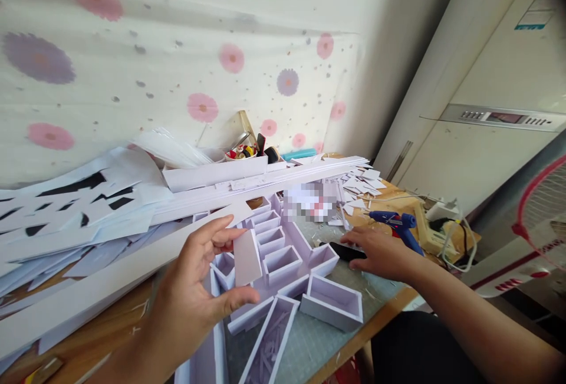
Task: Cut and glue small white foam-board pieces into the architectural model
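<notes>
My left hand [190, 281] grips a small white rectangle of foam board [247, 259] between its fingers and thumb, above a group of small white open boxes [283, 263]. To the right, the fingers of my right hand [380, 251] close around a dark, flat, long object [342, 251] lying on the cutting mat [305, 337]; its kind is hard to make out. A single open box [333, 301] sits in front of the group. Nearer to me, a long narrow box [269, 343] contains thin white offcuts. Beyond my right hand lies a blue glue gun [395, 225].
Long white strips [110, 272] and cut sheets [101, 195] cover the left and back of the wooden table. White scraps [358, 183] are heaped at the back right, near a power strip with a cable [442, 213]. A pink-rimmed racket [543, 213] stands at the far right.
</notes>
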Demonstrator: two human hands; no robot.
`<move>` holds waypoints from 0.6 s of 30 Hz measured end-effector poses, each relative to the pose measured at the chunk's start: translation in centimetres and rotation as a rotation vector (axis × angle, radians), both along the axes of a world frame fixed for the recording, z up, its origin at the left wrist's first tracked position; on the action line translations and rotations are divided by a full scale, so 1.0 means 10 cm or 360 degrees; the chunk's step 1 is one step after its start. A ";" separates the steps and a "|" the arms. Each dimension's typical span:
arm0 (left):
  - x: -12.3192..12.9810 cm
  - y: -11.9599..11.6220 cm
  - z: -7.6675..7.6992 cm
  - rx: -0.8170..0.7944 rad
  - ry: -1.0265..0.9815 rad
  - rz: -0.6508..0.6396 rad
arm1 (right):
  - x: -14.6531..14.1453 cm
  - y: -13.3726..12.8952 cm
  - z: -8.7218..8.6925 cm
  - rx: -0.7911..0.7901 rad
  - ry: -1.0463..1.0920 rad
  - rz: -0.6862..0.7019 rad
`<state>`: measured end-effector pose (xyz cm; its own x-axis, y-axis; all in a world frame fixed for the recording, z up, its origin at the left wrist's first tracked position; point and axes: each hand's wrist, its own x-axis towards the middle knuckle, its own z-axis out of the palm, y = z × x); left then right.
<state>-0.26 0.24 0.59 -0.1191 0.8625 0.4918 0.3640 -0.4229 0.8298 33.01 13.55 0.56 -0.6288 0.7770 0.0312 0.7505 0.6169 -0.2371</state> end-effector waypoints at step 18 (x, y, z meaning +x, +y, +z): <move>0.05 -0.06 -0.02 0.0042 0.0003 -0.0066 | -1.01 -0.66 0.67 -0.1645 0.1365 0.0464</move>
<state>0.28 -0.36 0.35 -0.0826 0.8536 0.5144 0.3474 -0.4591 0.8176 22.94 6.93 7.28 -0.8490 0.5282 -0.0173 0.0120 -0.0136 -0.9998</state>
